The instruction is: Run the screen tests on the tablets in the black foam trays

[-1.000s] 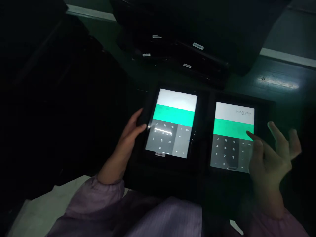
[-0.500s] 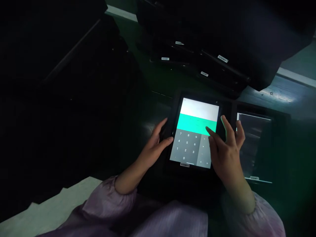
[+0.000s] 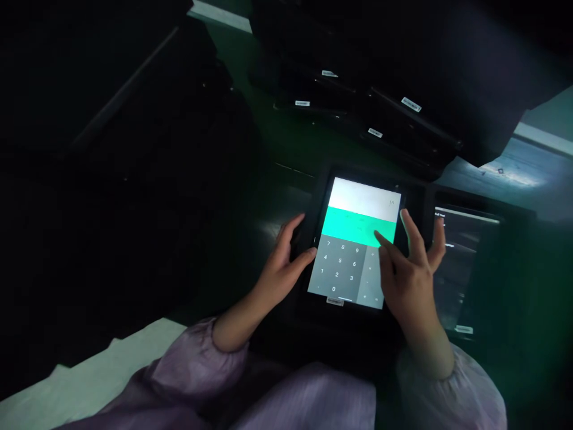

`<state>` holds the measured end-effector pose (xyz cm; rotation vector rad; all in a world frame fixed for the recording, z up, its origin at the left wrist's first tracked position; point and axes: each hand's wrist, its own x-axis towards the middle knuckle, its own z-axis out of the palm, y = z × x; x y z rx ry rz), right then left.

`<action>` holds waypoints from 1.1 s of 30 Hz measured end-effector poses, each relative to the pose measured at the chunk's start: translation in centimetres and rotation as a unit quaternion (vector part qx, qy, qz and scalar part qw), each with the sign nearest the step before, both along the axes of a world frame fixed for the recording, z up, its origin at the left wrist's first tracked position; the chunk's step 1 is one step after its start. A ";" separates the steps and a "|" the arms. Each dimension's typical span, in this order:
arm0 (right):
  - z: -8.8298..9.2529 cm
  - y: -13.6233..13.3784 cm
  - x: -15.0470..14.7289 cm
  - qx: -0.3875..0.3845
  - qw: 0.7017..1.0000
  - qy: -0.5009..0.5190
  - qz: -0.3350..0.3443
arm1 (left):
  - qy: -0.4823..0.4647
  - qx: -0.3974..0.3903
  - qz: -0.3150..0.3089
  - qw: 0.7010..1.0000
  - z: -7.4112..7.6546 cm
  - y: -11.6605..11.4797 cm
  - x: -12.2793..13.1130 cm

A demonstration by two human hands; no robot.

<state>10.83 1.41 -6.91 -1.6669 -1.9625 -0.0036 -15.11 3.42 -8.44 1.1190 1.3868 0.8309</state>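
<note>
A lit tablet in a dark frame lies in front of me, showing a calculator with a white display strip, a green band and a grey number pad. My left hand grips its left edge, thumb on the front rim and fingers round the side. Over the screen's right side is my right hand, its index fingertip at the green band and the other fingers spread. Nothing is held in that hand. A small white barcode label sits on the tablet's lower rim.
A second tablet with a dim dark screen lies to the right, partly behind my right hand. Several dark devices with white labels lie further back under a black cover. A pale sheet shows at lower left.
Small characters have appeared in the tablet's white display strip, and the marks in the green band differ. The second tablet's screen now shows text at its top. Both hands stay nearly in place.
</note>
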 end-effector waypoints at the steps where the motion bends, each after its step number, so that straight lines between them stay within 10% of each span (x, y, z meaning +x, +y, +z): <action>1: 0.0 0.0 0.1 0.000 1.000 0.007 -0.010 | 0.004 0.003 -0.001 1.000 -0.1 0.0 0.1; 14: 0.5 -0.8 -2.6 -0.024 0.991 -0.007 0.129 | 0.061 0.070 -0.007 0.996 -1.4 1.9 1.4; 23: -0.8 -0.2 0.7 0.041 0.995 0.076 -0.056 | 0.096 0.100 -0.058 0.989 -1.8 2.2 1.1; 33: -0.9 0.3 -0.9 -0.005 0.999 0.040 -0.020 | 0.085 0.099 -0.035 0.991 -2.1 1.9 0.8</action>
